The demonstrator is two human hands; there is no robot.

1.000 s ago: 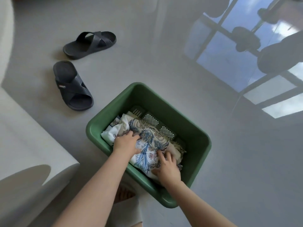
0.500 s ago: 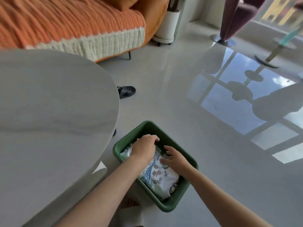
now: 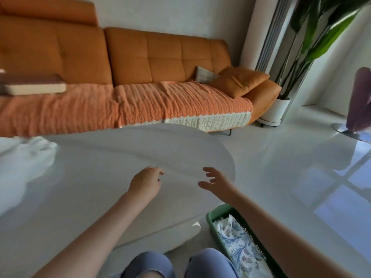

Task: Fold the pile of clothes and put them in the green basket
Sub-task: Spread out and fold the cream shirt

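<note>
Folded floral cloth (image 3: 239,243), white with blue leaf print, lies inside the green basket (image 3: 215,213), which sits on the floor (image 3: 281,177) just beside the person's right knee and partly under the right forearm. Only the near end of the basket shows; the rest runs out of the bottom edge of the view, so how full it is cannot be told.

Both hands are above the pale table (image 3: 100,187) and hold nothing. The left hand (image 3: 146,183) is loosely curled, fingers bent under, over the middle of the tabletop. The right hand (image 3: 216,181) is spread, fingers apart, near the table's rounded far edge. Neither touches any cloth.

At the far left a blurred heap of white fabric (image 3: 24,167) rests on the table, well apart from both hands. It is too smeared to say how many garments it holds, but it looks like the pile that remains.

Judging from this, one garment is stowed and the step in hand is the reach for the next piece. The next move calls for swinging both hands left to that heap, drawing a single item free, and spreading it flat on the bare stretch of table in front before folding. The basket stays close on the right for the drop.

Beyond the table stand an orange sofa (image 3: 160,57) with a knitted throw (image 3: 140,105) and a potted plant (image 3: 277,109).
</note>
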